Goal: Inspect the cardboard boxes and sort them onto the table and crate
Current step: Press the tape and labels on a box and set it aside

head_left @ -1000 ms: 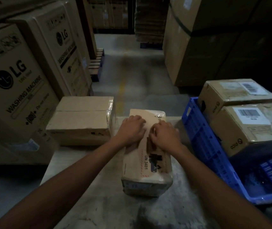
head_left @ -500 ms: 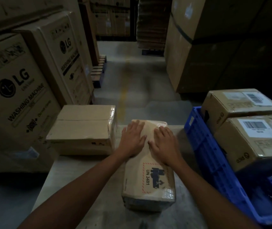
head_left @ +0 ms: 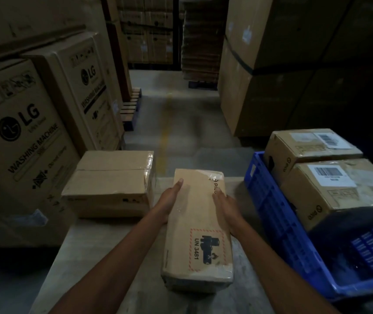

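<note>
**Narrow box flanked by both hands on the surface**

A long, narrow cardboard box (head_left: 198, 225) lay lengthwise in the middle of the pale surface (head_left: 103, 257), its near end toward the person. It carried a red-hatched "UN 3481" label on top. Whether any part of it was lifted could not be told.

The left hand (head_left: 169, 201) lay flat against the box's left side, its fingers (head_left: 178, 185) straight and pointing away, not curled round anything. The right hand (head_left: 226, 210) pressed the box's right edge, its fingers (head_left: 217, 197) also stretched forward along the top corner. The box sat clamped between the two palms.

A wider taped box (head_left: 110, 182) stood at the surface's far left, just beside the left hand, apart from the narrow box.

To the right stood a blue crate (head_left: 278, 223). It held two boxes with barcode labels, the far box (head_left: 310, 150) and the near box (head_left: 344, 193), side by side and touching.

Tall LG washing machine cartons (head_left: 22, 143) stood on the left. The concrete floor (head_left: 181, 123) ran ahead with a faint yellow line. The light was dim.
</note>
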The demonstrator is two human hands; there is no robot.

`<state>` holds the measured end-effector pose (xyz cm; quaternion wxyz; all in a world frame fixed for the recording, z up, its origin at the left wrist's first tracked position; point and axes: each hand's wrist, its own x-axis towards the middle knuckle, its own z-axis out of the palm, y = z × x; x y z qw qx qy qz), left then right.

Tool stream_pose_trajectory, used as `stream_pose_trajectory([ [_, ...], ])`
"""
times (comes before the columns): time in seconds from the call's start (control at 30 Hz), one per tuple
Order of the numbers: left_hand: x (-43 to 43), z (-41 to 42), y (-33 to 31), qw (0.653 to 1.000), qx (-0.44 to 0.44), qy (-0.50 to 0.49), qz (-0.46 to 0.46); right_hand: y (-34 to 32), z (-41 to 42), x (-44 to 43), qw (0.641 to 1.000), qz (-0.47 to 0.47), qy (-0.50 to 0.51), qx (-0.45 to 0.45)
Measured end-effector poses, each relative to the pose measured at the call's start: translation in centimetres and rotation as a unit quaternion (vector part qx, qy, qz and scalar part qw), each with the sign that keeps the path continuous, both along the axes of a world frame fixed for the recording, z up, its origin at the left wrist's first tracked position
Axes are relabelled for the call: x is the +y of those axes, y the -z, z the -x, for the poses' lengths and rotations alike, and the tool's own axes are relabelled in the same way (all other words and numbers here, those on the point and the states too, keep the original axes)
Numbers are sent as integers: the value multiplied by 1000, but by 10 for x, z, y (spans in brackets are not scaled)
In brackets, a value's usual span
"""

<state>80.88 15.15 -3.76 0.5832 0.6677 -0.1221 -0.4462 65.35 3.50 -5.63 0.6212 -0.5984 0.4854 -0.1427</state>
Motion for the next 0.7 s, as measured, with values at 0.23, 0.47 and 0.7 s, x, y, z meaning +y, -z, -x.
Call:
stream_pose_trajectory([
  [0.23,10,-4,-28,991,50,-76,102,-56,14,11,984,17,58,-168],
  [0.47,37,21,-32,981,72,-81,161,-53,32,31,967,-61,103,-226],
  [0.7,78,53,-8,962,52,-125,238,-35,52,62,961,23,101,-256],
])
